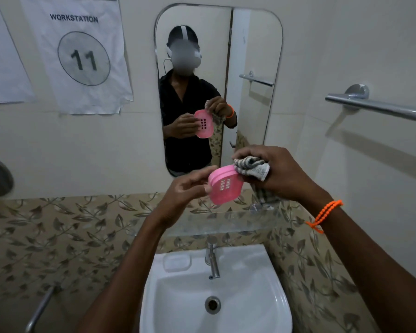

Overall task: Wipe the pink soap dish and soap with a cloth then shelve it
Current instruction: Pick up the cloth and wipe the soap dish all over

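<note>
The pink soap dish (223, 187) is pinched on edge in the left hand (185, 188), its slotted base exposed for wiping; the checked cloth (251, 170), bunched within the clenched right hand (277, 170), touches its upper rim.

Pink soap dish (224, 187): smooth, slightly glossy plastic. Cloth (251, 169): coarse, matt woven fabric. Sink (247, 296): glossy white ceramic. Tap (212, 260) and towel rail (380, 108): polished metal. Shelf (226, 222): clear glass. Wall sign (79, 54): creased matt paper.
</note>
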